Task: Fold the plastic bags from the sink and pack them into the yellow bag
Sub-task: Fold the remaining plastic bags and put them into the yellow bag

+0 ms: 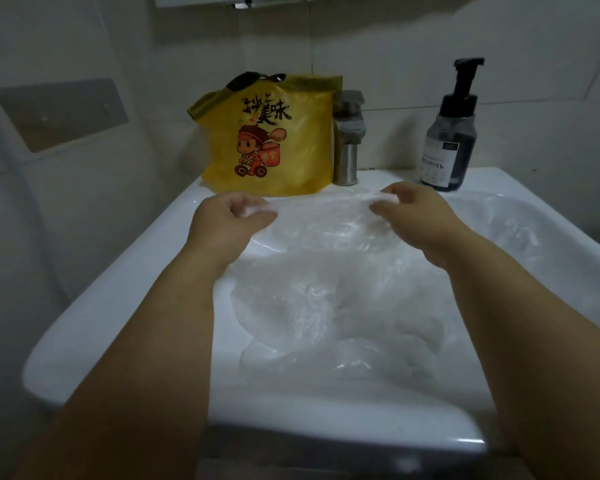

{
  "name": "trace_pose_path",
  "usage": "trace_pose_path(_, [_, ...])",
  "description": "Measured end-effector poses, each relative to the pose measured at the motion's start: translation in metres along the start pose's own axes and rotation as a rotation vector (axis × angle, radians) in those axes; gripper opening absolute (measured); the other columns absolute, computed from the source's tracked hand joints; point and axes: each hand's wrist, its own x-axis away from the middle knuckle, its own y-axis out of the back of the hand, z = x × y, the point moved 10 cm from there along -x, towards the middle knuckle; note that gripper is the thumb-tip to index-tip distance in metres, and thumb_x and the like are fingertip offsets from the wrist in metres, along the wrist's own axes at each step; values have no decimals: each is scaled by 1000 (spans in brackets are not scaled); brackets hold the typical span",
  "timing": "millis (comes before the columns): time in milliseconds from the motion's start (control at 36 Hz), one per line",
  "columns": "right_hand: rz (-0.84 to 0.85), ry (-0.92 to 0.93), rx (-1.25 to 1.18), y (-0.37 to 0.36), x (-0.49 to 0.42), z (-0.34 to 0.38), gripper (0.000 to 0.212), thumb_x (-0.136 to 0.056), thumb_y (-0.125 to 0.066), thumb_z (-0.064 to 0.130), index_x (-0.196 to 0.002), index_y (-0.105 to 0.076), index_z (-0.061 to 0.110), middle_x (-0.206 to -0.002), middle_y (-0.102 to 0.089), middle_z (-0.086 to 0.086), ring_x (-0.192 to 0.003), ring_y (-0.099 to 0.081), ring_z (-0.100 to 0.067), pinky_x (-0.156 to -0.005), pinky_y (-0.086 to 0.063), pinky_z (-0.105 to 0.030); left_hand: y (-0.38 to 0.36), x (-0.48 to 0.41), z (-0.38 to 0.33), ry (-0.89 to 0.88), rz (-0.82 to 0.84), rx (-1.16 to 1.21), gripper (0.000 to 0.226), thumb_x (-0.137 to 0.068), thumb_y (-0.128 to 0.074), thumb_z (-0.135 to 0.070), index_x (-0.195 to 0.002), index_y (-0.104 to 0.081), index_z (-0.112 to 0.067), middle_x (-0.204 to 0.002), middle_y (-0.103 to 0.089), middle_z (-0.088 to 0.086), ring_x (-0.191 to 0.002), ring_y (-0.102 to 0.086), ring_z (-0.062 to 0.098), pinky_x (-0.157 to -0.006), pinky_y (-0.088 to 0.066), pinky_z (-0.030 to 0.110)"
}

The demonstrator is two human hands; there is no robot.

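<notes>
Left hand [232, 216] & right hand [413, 216] each pinch an edge of a clear plastic bag [326, 220], fingers curled, film stretched btwn them over the back half of the sink [111, 306]. Prob. v. light, limp, slick and clingy, so best held at corners/edges. More bags [326, 317] lie crumpled in the sink basin. Yellow bag [291, 150] stands on the sink's back ledge, left of centre. Tap [347, 140] at ledge centre & soap pump [451, 133] at back right may crowd packing.

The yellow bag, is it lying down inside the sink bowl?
No, the yellow bag stands upright on the back ledge of the sink, next to the faucet.
</notes>
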Motion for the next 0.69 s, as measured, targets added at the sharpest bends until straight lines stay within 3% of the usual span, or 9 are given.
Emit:
trace_pose_path(83, [-49, -75, -314, 2, 2, -2, 12, -96, -51, 14, -86, -57, 17, -85, -55, 2, -77, -53, -12, -90, -48, -37, -9, -1, 6, 129, 88, 310, 6, -88, -68, -17, -86, -66, -22, -88, -67, -12, -89, -60, 4, -86, -43, 21])
trace_pose_path(139, [-74, -84, -503, 2, 4, 1, 18, -96, -51, 11, -81, -55, 20, -84, -56, 2, -79, -55, -13, -97, -46, -39, -17, -1, 5, 171, 145, 489, 6, -92, -62, -12, -94, -64, -17, -96, -69, -5, -95, -62, 8, -89, -47, 25])
trace_pose_path(194, [-76, -48, -549, 2, 4, 7, 16, -96, -49, 10, -85, -57, 18, -88, -60, -3, -82, -59, -15, -95, -48, -38, -22, 0, 0, 164, 182, 592, 4, -94, -58, -9, -97, -61, -10, -88, -67, 3, -83, -64, 11, -77, -54, 23])
trace_pose_path(278, [-149, 0, -464, 10, 3, 10, 15, -98, -47, 18, -99, -59, 9, -109, -62, -19, -98, -63, -30, -93, -51, -46, -19, 1, -4, 136, 147, 558, 11, -96, -56, -8, -86, -56, -12, -60, -60, -4, -57, -57, 4, -59, -53, 18])
trace_pose_path(361, [-225, 65, -303, 19, 3, 13, 32, -97, -50, 24, -110, -57, -4, -98, -60, -22, -89, -62, -34, -81, -54, -49, -12, -1, -2, 130, 88, 528, 14, -94, -59, -7, -83, -54, -13, -53, -54, -5, -51, -52, 4, -55, -51, 16])
trace_pose_path(444, [-230, 125, -265, 22, 2, 14, 33, -95, -56, 24, -109, -59, -6, -100, -59, -30, -83, -60, -37, -60, -56, -32, -4, -2, 7, 170, 21, 457, 9, -90, -66, -12, -92, -58, -15, -72, -61, -4, -65, -57, 6, -59, -51, 17])
trace_pose_path(528, [-214, 162, -221, 24, 4, 17, 32, -92, -61, 26, -109, -63, -2, -94, -63, -23, -72, -60, -24, -48, -52, -18, 11, -2, 12, 147, -92, 190, 40, -84, -74, -25, -119, -55, -21, -116, -59, -6, -102, -57, 7, -81, -47, 22])
trace_pose_path(611, [-126, 179, -169, 13, 6, 22, 25, -88, -65, 27, -104, -64, 8, -82, -62, -3, -65, -59, -13, -48, -51, -17, 14, 3, -11, -8, -131, 76, 61, -82, -75, -33, -135, -48, -23, -129, -51, -10, -121, -48, 6, -97, -40, 22])
trace_pose_path(694, [-57, 188, -138, 2, 7, 25, 20, -85, -70, 27, -99, -66, 13, -85, -66, -7, -71, -64, -19, -55, -56, -26, -4, 9, -29, -103, -2, -11, 78, -71, -80, -42, -139, -45, -27, -128, -52, -13, -120, -47, 2, -91, -39, 14])
